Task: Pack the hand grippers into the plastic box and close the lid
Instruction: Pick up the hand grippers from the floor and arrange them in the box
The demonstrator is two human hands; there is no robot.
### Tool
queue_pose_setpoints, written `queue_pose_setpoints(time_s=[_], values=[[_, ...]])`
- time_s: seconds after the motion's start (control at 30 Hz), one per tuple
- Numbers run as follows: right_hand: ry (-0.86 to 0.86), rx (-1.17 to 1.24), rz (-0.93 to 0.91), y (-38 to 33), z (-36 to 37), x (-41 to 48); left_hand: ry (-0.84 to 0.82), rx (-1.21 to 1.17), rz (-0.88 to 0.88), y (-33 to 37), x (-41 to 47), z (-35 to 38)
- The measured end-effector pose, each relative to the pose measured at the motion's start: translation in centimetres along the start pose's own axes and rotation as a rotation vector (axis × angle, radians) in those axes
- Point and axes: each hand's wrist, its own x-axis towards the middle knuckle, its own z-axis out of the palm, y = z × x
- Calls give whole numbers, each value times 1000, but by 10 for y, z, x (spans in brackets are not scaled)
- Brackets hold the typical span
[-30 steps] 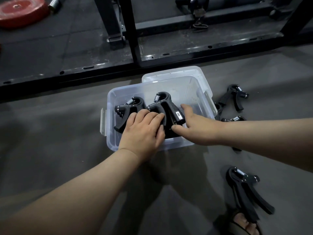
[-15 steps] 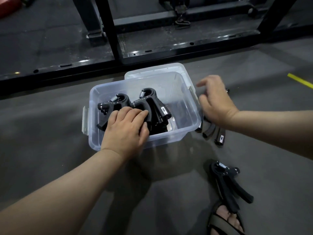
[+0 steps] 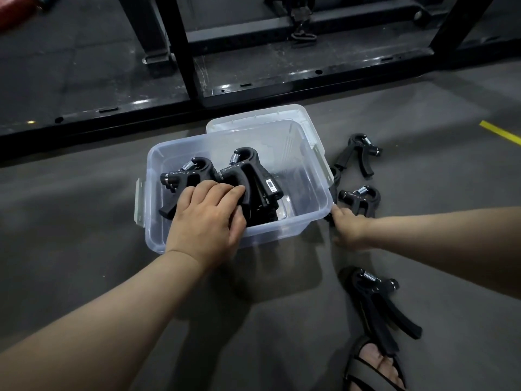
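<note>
Plastic box point(image 3: 311, 218) on floor, top open. Lid point(image 3: 284, 114) flat, just behind box. Left hand point(image 3: 208, 218) over box's near wall, fingers almost straight, resting on hand grippers point(image 3: 249, 172) packed in box's left half. Right hand point(image 3: 348, 227) at box's near right corner, fingers hidden, grasp unclear. Loose grippers point(image 3: 377, 303) on floor right of box.

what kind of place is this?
Probably a gym: a black steel rack frame stands on rubber matting, a red weight plate lies at the top left, and hand grippers are scattered on the floor.
</note>
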Motion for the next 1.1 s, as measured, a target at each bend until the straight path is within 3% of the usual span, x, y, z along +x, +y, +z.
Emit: queue_pose_setpoints(time_s=[0.1, 0.23, 0.43, 0.5, 0.57, 0.67, 0.77, 1.0, 1.1], values=[[117, -10, 40, -3, -8, -1, 3, -1, -10, 0, 0, -1], [149, 251, -8, 11, -21, -1, 20, 0, -6, 0, -1, 2], [41, 166, -276, 19, -25, -20, 35, 5, -4, 0, 0, 2], [88, 202, -214, 21, -22, -20, 38, 1, -2, 1, 0, 2], [202, 183, -19, 19, -15, -17, 32, 4, -6, 1, 0, 2], [168, 245, 275, 12, -6, -20, 20, 10, -11, 1, 0, 2], [92, 289, 306, 10, 3, -20, 25, 12, -10, 1, 0, 2], [133, 185, 358, 4, 5, -20, 29, 9, -5, 0, 0, 2], [152, 353, 328, 8, -4, -23, 25, 2, -2, -1, 0, 1]])
